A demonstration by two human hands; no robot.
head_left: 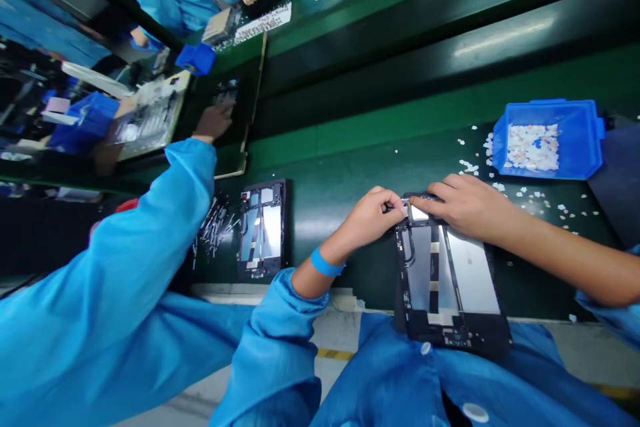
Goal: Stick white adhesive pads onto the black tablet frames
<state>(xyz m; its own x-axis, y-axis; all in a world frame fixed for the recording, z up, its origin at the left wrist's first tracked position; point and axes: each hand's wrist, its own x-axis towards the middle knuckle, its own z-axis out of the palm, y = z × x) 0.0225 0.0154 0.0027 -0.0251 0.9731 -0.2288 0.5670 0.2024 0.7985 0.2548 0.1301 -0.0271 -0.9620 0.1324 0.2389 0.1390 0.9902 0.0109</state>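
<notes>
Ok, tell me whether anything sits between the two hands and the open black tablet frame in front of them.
Nothing visible does: the left hand and right hand already rest on the top edge of the open black tablet frame, fingers pinching a small pale piece there.

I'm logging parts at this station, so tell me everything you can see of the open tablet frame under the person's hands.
The tablet frame is a dark rectangular shell lying flat, inside up, on the green bench, its near end overhanging the edge above the lap. Inside show a pale grey plate, black strips and a curved cable. The left hand and right hand both pinch at a small pale piece at its far end.
</notes>
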